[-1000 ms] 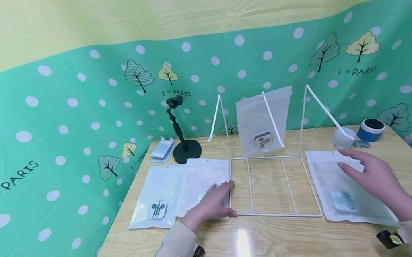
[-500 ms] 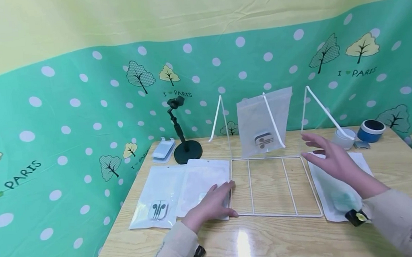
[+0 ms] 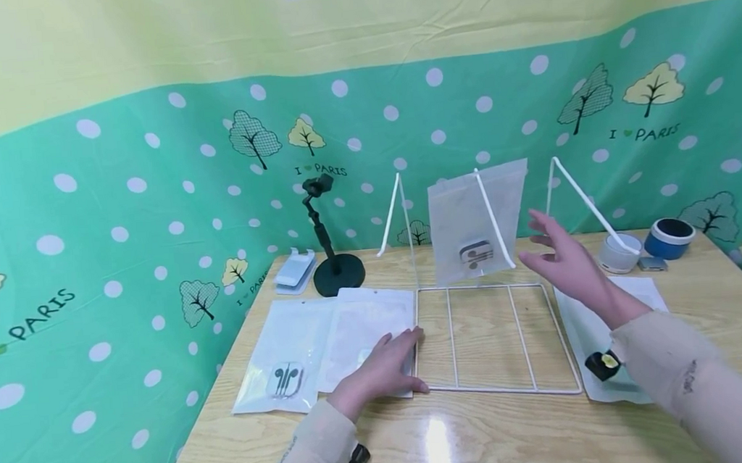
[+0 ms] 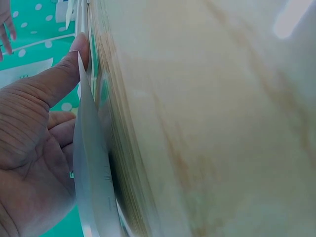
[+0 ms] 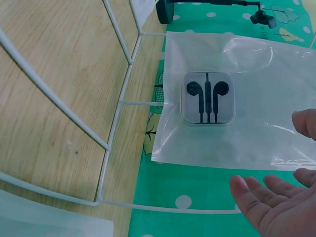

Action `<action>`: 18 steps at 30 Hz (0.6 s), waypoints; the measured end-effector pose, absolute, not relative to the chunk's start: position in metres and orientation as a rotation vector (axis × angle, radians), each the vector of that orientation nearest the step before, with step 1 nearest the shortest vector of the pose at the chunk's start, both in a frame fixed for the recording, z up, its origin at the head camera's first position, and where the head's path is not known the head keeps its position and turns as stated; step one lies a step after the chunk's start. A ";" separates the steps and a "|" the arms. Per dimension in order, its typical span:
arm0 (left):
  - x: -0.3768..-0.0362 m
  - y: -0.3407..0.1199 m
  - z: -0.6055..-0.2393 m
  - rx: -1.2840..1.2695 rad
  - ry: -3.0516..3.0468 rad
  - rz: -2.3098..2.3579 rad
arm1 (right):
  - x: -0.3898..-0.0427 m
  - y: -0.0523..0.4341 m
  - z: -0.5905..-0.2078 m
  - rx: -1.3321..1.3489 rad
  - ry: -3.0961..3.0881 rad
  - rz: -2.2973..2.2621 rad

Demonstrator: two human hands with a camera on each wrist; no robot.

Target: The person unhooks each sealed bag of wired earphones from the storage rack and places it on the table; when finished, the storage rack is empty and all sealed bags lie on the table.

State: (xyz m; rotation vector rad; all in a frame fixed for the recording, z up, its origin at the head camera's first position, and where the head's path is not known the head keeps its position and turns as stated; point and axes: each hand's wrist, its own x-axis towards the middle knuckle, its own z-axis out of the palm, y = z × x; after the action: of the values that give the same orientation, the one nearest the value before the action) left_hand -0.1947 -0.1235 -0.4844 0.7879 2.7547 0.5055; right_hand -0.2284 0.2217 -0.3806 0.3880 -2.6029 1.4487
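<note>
A white wire display rack (image 3: 501, 390) with three slanting arms stands on the table. From its middle arm hangs a translucent pouch (image 3: 457, 210); a clear square case of wired earphones (image 5: 207, 98) shows in it. My right hand (image 3: 563, 256) hovers just right of this pouch, thumb and fingers spread, holding nothing; the right wrist view shows a gap between its fingertips and the pouch. My left hand (image 3: 384, 365) rests at the rack base's left side, its fingers and thumb touching the wire. Beneath it lies a flat white pouch (image 3: 374, 311), whose edge stands beside the thumb (image 4: 64, 74) in the left wrist view.
Another earphone pouch (image 3: 288, 347) lies at the left. A further pouch (image 3: 637, 294) lies right of the rack, partly under my right forearm. Behind are a black stand (image 3: 338, 274), a white holder (image 3: 294, 268), a white cup (image 3: 618, 254) and a blue jar (image 3: 669, 238).
My right hand has moved left from above the right-hand pouch to beside the hanging pouch. The left hand has stayed at the rack's base.
</note>
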 end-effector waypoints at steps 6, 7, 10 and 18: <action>-0.194 -0.123 -0.483 0.788 2.752 0.512 | -0.241 0.217 -0.375 0.329 -2.590 1.487; -0.194 -0.123 -0.482 0.789 2.751 0.511 | -0.243 0.216 -0.374 0.323 -2.589 1.489; -0.194 -0.123 -0.481 0.795 2.751 0.511 | -0.250 0.215 -0.374 0.336 -2.585 1.463; -0.194 -0.123 -0.483 0.776 2.752 0.506 | -0.266 0.214 -0.382 0.392 -2.604 1.422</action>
State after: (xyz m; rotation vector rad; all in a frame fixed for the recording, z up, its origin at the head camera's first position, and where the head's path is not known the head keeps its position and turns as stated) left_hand -0.1943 -0.1231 -0.4829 0.7764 2.7518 0.5058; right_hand -0.2657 0.2138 -0.3818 0.3922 -2.6039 1.4223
